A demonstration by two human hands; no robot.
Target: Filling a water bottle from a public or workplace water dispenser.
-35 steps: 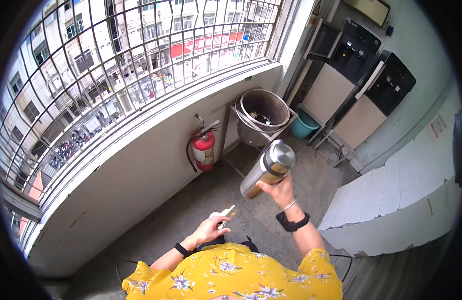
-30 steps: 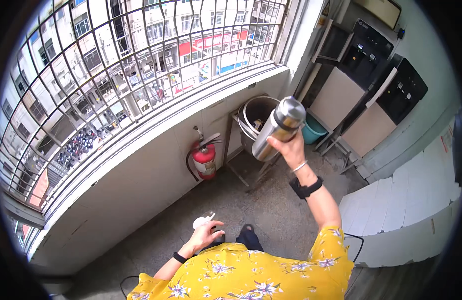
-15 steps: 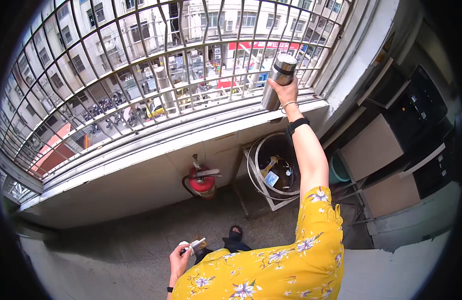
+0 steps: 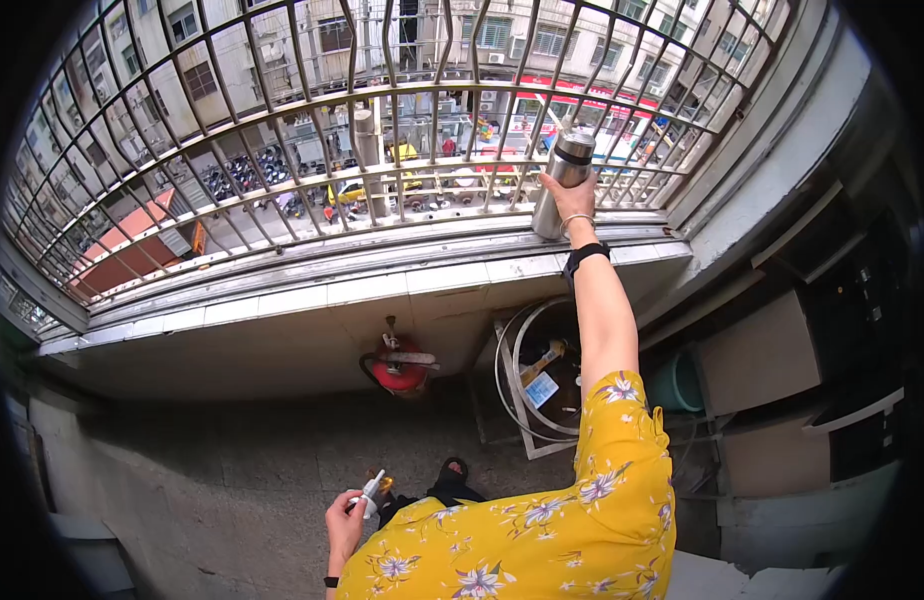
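My right arm reaches forward to the window, and my right hand (image 4: 576, 200) is wrapped round a stainless steel thermos flask (image 4: 574, 152) with a dark band below its silver top. The flask's base is at the window track on the sill (image 4: 442, 276); whether the sill bears its weight I cannot tell. Low down at the left, my left hand (image 4: 343, 522) is closed on a small white thing with a thin spout-like tip (image 4: 370, 492). Its kind is not clear, and the fingers hide part of it.
Metal bars (image 4: 282, 110) cover the window, with a street beyond. Below the sill are a red fire extinguisher (image 4: 399, 376) and a round bin (image 4: 502, 375) on a metal frame, with litter inside. A green bucket (image 4: 685, 385) and dark-fronted cabinets (image 4: 762, 350) stand at the right.
The view has shifted, showing the window lower and more to the right. Both hands keep their holds; the thermos flask appears slightly lower in the picture, and the white thing's tip points more upward.
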